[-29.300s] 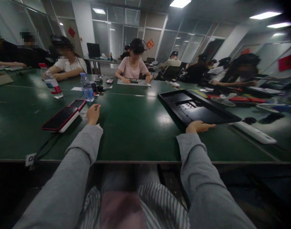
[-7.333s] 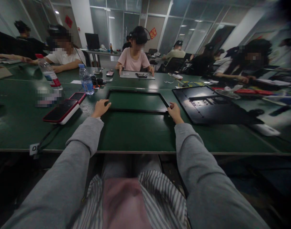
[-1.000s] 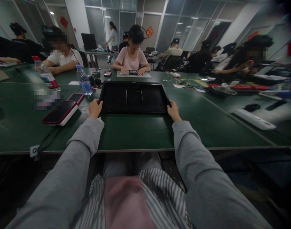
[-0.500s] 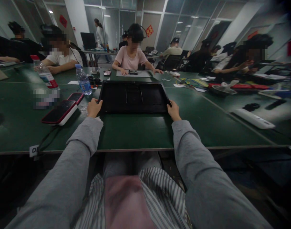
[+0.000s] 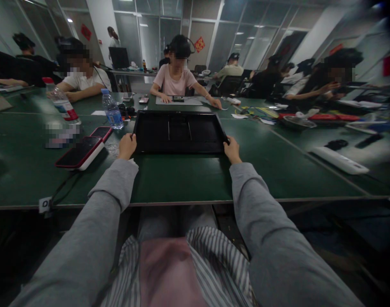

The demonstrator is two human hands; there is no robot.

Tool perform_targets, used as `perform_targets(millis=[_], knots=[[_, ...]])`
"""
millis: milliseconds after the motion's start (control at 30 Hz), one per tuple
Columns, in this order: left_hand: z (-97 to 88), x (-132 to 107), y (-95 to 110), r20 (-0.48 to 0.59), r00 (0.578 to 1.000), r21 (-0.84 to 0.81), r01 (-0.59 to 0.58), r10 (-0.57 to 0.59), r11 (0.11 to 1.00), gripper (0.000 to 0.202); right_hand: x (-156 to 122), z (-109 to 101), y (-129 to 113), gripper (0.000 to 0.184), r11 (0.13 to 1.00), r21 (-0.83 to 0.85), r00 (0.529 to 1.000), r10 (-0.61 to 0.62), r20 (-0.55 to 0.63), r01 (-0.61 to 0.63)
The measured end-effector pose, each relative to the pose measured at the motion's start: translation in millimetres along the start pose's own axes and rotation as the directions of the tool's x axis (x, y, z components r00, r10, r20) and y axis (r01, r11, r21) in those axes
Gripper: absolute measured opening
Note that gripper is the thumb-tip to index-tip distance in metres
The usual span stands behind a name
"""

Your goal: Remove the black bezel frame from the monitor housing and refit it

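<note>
A wide black rectangular tray [image 5: 150, 134] with a raised rim rests on the green table in front of me. Two thin metal strips run across the middle of its inner face. My left hand [image 5: 127, 146] grips the left rim near the front corner, thumb on top. On the opposite side my right hand [image 5: 232, 149] is closed round the right rim, also near the front. The fingers under the rim are hidden on both sides.
Left of the tray stand a water bottle [image 5: 112, 111], a red-capped bottle [image 5: 63, 104] and a phone on a white block [image 5: 80, 152]. To the right lie a white power strip [image 5: 340, 160] and a bowl [image 5: 299, 122]. A person in pink [image 5: 174, 79] sits opposite.
My hands keep their hold on the tray, which stays in place. The person opposite has moved an arm outward on the table, toward the right of the view. A standing person behind has moved left.
</note>
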State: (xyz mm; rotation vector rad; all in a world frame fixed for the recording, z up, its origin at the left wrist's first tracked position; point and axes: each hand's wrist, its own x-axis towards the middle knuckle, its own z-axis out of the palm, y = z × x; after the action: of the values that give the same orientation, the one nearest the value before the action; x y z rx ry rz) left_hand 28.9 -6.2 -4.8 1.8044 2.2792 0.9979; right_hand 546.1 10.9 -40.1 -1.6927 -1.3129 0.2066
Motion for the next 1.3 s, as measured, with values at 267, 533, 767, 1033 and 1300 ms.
perform_targets(millis=[267, 533, 767, 1033, 1300], knots=[[3.6, 0, 1, 0.025, 1.0, -0.034, 0.007, -0.006, 0.999, 0.047, -4, -1, -3, 0.055, 1.0, -0.011, 1.0, 0.024, 0.01, -0.024], [-4.5, -3, 4, 0.047, 0.999, -0.041, 0.005, -0.003, 0.999, 0.046, -5, -4, -8, 0.051, 1.0, 0.007, 1.0, 0.025, -0.005, -0.024], [-3.5, -2, 4, 0.052, 0.998, -0.033, 0.043, -0.041, 0.999, 0.045, -4, -3, -6, 0.052, 1.0, -0.001, 1.0, 0.014, 0.004, -0.014], [0.5, -1, 0, 0.052, 0.996, -0.04, 0.081, -0.079, 0.996, 0.048, 1, 3, 2, 0.052, 0.999, -0.025, 1.0, 0.028, -0.005, -0.028], [2.3, 3, -5, 0.068, 0.994, -0.037, 0.086, -0.083, 0.996, 0.049, 7, 4, 9, 0.049, 0.997, -0.03, 0.997, 0.077, -0.002, -0.077]])
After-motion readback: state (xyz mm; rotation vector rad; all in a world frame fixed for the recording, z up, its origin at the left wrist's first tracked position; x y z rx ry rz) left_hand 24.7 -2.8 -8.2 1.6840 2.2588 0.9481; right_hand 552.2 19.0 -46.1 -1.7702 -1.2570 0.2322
